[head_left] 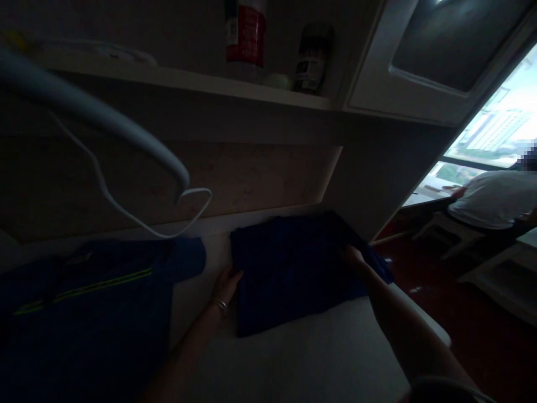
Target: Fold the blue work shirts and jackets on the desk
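Observation:
A folded dark blue garment (293, 268) lies on a white surface (319, 352) in dim light. My left hand (225, 286), a bracelet at its wrist, rests at the garment's left edge with its fingers tucked under or against the cloth. My right hand (354, 256) is at the garment's right edge, and the dark hides most of its fingers. A second dark blue garment (92, 302) with a yellow-green stripe lies spread at the left.
A pale curved handle (96, 115) with a white cord (138, 221) hangs at upper left. A shelf (188, 78) above holds a red can (245, 34) and a dark can (312, 56). A person in a white shirt (490, 198) sits by the window at right.

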A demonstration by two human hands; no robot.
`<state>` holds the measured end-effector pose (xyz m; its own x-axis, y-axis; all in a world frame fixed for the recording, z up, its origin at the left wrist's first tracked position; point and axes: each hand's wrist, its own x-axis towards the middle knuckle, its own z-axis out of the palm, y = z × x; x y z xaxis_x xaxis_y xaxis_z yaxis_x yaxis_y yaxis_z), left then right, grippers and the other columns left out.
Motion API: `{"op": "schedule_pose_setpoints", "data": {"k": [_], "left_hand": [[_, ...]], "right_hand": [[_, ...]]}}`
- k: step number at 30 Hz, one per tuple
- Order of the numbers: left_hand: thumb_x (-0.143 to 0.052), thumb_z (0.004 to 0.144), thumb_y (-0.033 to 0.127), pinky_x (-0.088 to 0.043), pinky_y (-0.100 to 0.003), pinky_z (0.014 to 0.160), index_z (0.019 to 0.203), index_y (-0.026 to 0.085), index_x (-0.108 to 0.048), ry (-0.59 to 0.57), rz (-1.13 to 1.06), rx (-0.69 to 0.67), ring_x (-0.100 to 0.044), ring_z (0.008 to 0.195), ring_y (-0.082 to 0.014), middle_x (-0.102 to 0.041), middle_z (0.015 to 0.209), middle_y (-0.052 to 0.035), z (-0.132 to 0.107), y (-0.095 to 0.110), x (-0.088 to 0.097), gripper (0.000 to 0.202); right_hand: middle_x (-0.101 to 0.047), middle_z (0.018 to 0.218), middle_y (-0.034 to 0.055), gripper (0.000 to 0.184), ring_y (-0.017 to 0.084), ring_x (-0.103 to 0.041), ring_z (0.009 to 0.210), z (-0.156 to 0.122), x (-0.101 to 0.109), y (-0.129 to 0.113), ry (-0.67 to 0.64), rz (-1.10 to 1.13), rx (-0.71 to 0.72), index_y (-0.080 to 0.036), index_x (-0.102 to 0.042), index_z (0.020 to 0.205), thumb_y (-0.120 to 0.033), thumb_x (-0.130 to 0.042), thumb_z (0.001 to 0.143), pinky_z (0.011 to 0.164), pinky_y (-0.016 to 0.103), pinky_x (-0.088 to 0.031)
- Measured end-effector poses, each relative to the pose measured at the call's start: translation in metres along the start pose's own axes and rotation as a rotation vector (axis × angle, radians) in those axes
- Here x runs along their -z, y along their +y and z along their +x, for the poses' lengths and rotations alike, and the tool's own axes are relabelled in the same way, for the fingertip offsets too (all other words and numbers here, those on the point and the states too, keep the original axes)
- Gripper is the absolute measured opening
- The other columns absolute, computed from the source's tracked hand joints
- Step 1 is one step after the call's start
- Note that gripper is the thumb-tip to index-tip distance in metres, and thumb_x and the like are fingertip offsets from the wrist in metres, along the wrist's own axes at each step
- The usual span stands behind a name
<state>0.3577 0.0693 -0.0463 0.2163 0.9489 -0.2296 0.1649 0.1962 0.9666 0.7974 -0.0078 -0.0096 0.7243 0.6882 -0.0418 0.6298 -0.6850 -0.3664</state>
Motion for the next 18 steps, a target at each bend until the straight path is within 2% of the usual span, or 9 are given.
{"op": "schedule_pose_setpoints", "data": {"k": [2, 5, 7, 10, 12, 13, 15, 17, 18], "left_hand": [[-0.063, 0.075, 0.030, -0.050, -0.037, 0.093, 0.101, 0.016, -0.068, 0.081, -0.001, -0.013, -0.067, 0.104, -0.0244, -0.073, 0.111, -0.0115, 0.001, 0.002, -0.007, 0.030], [-0.062, 0.072, 0.027, -0.046, -0.038, 0.097, 0.094, 0.018, -0.069, 0.161, -0.002, -0.044, -0.063, 0.111, -0.0260, -0.072, 0.110, -0.0094, -0.004, 0.009, -0.012, 0.025], [-0.058, 0.071, 0.026, -0.047, -0.036, 0.093, 0.091, 0.018, -0.068, 0.151, -0.013, -0.071, -0.063, 0.104, -0.0244, -0.073, 0.103, -0.0063, -0.011, 0.018, -0.017, 0.023], [-0.053, 0.068, 0.024, -0.049, -0.031, 0.077, 0.075, 0.019, -0.065, 0.032, -0.045, -0.122, -0.063, 0.081, -0.0195, -0.070, 0.079, -0.0004, -0.035, 0.034, -0.029, 0.015], [-0.051, 0.063, 0.020, -0.048, -0.028, 0.072, 0.065, 0.019, -0.064, -0.135, -0.024, -0.182, -0.061, 0.074, -0.0175, -0.067, 0.070, 0.0010, -0.059, 0.041, -0.041, 0.013], [-0.050, 0.062, 0.018, -0.047, -0.027, 0.071, 0.064, 0.019, -0.065, -0.274, 0.026, -0.223, -0.061, 0.072, -0.0170, -0.068, 0.069, 0.0010, -0.073, 0.040, -0.047, 0.015], [-0.049, 0.061, 0.014, -0.046, -0.026, 0.066, 0.065, 0.020, -0.068, -0.649, 0.223, -0.323, -0.061, 0.069, -0.0161, -0.069, 0.069, 0.0012, -0.099, 0.029, -0.063, 0.021], [-0.052, 0.060, 0.011, -0.043, -0.026, 0.060, 0.061, 0.022, -0.067, -1.028, 0.547, -0.447, -0.061, 0.063, -0.0159, -0.068, 0.064, 0.0017, -0.122, 0.007, -0.082, 0.019], [-0.054, 0.060, 0.010, -0.042, -0.027, 0.058, 0.056, 0.022, -0.063, -1.136, 0.719, -0.492, -0.060, 0.060, -0.0167, -0.066, 0.059, 0.0014, -0.131, -0.005, -0.091, 0.015]], "right_hand": [[-0.071, 0.104, 0.0215, 0.030, 0.033, -0.068, 0.102, 0.000, -0.008, -0.001, -0.048, -0.009, -0.023, -0.011, -0.071, 0.106, -0.030, -0.055, 0.088, 0.082, 0.038, -0.052], [-0.071, 0.107, 0.0207, 0.028, 0.034, -0.068, 0.101, -0.002, -0.016, -0.001, -0.078, -0.003, -0.060, -0.016, -0.071, 0.107, -0.027, -0.052, 0.088, 0.082, 0.041, -0.052], [-0.070, 0.106, 0.0221, 0.031, 0.035, -0.069, 0.098, -0.006, -0.019, -0.001, -0.061, 0.018, -0.080, -0.017, -0.068, 0.110, -0.030, -0.049, 0.090, 0.080, 0.044, -0.051], [-0.069, 0.105, 0.0232, 0.039, 0.034, -0.068, 0.097, -0.015, -0.023, 0.000, 0.022, 0.095, -0.071, -0.014, -0.064, 0.116, -0.037, -0.042, 0.093, 0.080, 0.044, -0.050], [-0.069, 0.107, 0.0222, 0.043, 0.032, -0.067, 0.098, -0.021, -0.022, 0.002, 0.110, 0.167, -0.053, -0.012, -0.061, 0.119, -0.039, -0.037, 0.095, 0.081, 0.040, -0.050], [-0.068, 0.108, 0.0212, 0.045, 0.030, -0.066, 0.099, -0.024, -0.019, 0.003, 0.160, 0.205, -0.046, -0.012, -0.060, 0.120, -0.040, -0.034, 0.095, 0.081, 0.038, -0.049], [-0.068, 0.109, 0.0191, 0.049, 0.028, -0.065, 0.099, -0.026, -0.007, 0.006, 0.262, 0.277, -0.035, -0.011, -0.058, 0.120, -0.042, -0.030, 0.095, 0.080, 0.036, -0.049], [-0.067, 0.110, 0.0176, 0.053, 0.027, -0.063, 0.100, -0.027, 0.013, 0.005, 0.356, 0.328, -0.037, -0.011, -0.057, 0.120, -0.044, -0.025, 0.095, 0.081, 0.035, -0.048], [-0.066, 0.111, 0.0169, 0.054, 0.027, -0.062, 0.101, -0.027, 0.025, 0.003, 0.405, 0.350, -0.035, -0.011, -0.057, 0.121, -0.045, -0.023, 0.095, 0.082, 0.036, -0.048]]}}
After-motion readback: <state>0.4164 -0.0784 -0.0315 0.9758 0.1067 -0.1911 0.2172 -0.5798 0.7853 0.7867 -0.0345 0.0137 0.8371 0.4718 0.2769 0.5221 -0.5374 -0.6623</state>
